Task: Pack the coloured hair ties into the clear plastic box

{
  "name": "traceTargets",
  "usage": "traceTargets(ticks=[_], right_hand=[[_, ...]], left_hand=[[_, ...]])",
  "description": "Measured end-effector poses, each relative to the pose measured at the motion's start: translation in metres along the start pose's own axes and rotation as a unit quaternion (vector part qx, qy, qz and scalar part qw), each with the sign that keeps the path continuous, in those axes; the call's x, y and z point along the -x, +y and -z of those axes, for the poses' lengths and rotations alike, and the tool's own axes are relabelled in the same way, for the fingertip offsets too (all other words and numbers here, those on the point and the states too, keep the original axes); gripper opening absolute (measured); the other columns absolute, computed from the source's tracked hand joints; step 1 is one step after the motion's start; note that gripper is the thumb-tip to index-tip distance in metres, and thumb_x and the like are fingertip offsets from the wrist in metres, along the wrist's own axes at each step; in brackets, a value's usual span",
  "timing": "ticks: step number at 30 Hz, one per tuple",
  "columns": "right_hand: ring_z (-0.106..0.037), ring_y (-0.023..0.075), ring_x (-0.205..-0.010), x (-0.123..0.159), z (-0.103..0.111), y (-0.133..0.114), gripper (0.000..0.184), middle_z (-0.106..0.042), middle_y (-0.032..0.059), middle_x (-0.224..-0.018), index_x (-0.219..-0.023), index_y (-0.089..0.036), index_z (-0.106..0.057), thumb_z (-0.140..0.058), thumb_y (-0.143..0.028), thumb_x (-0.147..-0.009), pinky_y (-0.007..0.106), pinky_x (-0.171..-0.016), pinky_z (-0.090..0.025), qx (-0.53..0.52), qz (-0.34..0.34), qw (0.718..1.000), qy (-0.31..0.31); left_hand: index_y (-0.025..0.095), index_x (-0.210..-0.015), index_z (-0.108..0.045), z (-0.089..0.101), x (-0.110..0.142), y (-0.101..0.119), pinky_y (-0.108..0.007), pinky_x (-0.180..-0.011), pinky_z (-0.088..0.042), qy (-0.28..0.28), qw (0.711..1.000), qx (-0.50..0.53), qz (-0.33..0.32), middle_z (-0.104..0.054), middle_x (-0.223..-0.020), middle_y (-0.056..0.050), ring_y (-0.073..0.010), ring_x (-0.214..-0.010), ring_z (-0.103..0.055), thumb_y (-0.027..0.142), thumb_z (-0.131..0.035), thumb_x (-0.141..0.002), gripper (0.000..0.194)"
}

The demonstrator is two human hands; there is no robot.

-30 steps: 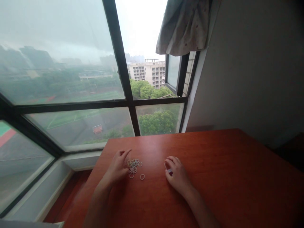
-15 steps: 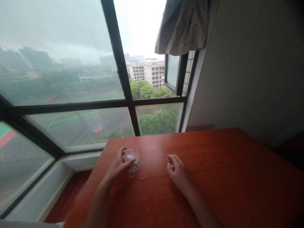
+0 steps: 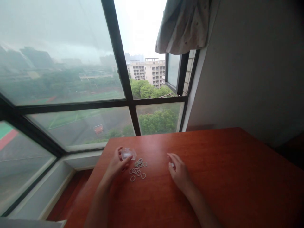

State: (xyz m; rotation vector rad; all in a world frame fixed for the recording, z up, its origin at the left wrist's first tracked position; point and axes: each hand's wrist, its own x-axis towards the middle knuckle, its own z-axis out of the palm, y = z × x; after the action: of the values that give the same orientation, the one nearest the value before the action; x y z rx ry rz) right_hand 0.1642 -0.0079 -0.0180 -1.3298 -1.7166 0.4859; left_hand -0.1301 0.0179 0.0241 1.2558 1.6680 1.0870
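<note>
On my feed, pale rings (image 3: 136, 170) lie loose on the tabletop (image 3: 225, 164), just short of twelve o'clock. At one o'clock I have the right hand (image 3: 178, 171) curled round a small whitish object (image 3: 172, 164), mostly hidden. At eleven, the left hand (image 3: 118, 163) grips clear, crumpled plastic (image 3: 128, 153) near the rings. Beyond stands a dark window frame (image 3: 124, 74).

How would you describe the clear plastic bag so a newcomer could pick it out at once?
Start at the red-brown table below the window frame. Near its far left corner, the left hand holds the clear plastic bag, beside a loose group of rings. Unlike those small pale hoops, the bag is see-through and crinkled.
</note>
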Motion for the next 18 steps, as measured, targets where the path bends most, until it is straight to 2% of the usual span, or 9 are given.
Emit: traceTargets(ticks=[4, 7, 9, 11, 15, 18], right_hand=[[-0.066, 0.0215, -0.097, 0.000, 0.006, -0.002, 0.037, -0.070, 0.0097, -0.106, -0.110, -0.018, -0.068, -0.038, -0.024, -0.089, 0.033, -0.086, -0.052, 0.003, -0.053, 0.999, -0.003], [-0.069, 0.0218, -0.087, 0.002, 0.005, -0.002, 0.036, -0.073, 0.0083, -0.094, -0.104, -0.019, -0.070, -0.038, -0.027, -0.090, 0.030, -0.077, -0.052, 0.028, -0.092, 0.995, -0.035], [-0.069, 0.0216, -0.082, 0.004, 0.002, -0.002, 0.035, -0.074, 0.0071, -0.089, -0.102, -0.021, -0.071, -0.039, -0.028, -0.089, 0.029, -0.073, -0.051, 0.036, -0.098, 0.993, -0.056], [-0.069, 0.0214, -0.079, 0.005, -0.001, -0.002, 0.034, -0.074, 0.0065, -0.086, -0.100, -0.021, -0.071, -0.040, -0.028, -0.089, 0.028, -0.070, -0.050, 0.038, -0.099, 0.992, -0.068], [-0.069, 0.0218, -0.078, 0.005, -0.008, 0.000, 0.034, -0.074, 0.0079, -0.089, -0.106, -0.019, -0.069, -0.044, -0.029, -0.086, 0.029, -0.070, -0.050, 0.017, -0.099, 0.994, -0.053], [-0.066, 0.0205, -0.063, 0.004, -0.016, 0.002, 0.039, -0.071, 0.0053, -0.072, -0.115, -0.014, -0.064, -0.048, -0.030, -0.083, 0.027, -0.059, -0.049, -0.021, -0.120, 0.992, -0.041]], left_hand=[[0.020, -0.134, -0.032, -0.011, 0.005, 0.009, -0.026, -0.059, -0.058, 0.018, 0.998, 0.053, 0.010, -0.055, -0.127, -0.018, -0.0233, -0.095, -0.068, 0.042, -0.070, -0.076, 0.073], [0.021, -0.135, -0.031, -0.019, 0.012, 0.016, -0.027, -0.059, -0.058, -0.034, 0.994, 0.094, 0.045, -0.052, -0.129, -0.020, -0.0238, -0.091, -0.070, 0.045, -0.069, -0.078, 0.073], [0.020, -0.134, -0.033, -0.024, 0.015, 0.017, -0.029, -0.061, -0.059, -0.082, 0.989, 0.110, 0.058, -0.052, -0.128, -0.021, -0.0251, -0.092, -0.069, 0.045, -0.070, -0.076, 0.073], [0.019, -0.131, -0.037, -0.030, 0.017, 0.016, -0.033, -0.066, -0.060, -0.106, 0.987, 0.110, 0.054, -0.053, -0.127, -0.020, -0.0263, -0.097, -0.067, 0.045, -0.073, -0.074, 0.072], [0.017, -0.128, -0.042, -0.037, 0.009, 0.007, -0.040, -0.081, -0.057, -0.068, 0.994, 0.085, 0.001, -0.059, -0.119, -0.016, -0.0272, -0.101, -0.065, 0.041, -0.077, -0.069, 0.073], [0.017, -0.129, -0.040, -0.036, -0.004, -0.003, -0.041, -0.087, -0.054, -0.032, 0.997, 0.065, -0.040, -0.062, -0.114, -0.013, -0.0259, -0.102, -0.065, 0.041, -0.075, -0.069, 0.074]])
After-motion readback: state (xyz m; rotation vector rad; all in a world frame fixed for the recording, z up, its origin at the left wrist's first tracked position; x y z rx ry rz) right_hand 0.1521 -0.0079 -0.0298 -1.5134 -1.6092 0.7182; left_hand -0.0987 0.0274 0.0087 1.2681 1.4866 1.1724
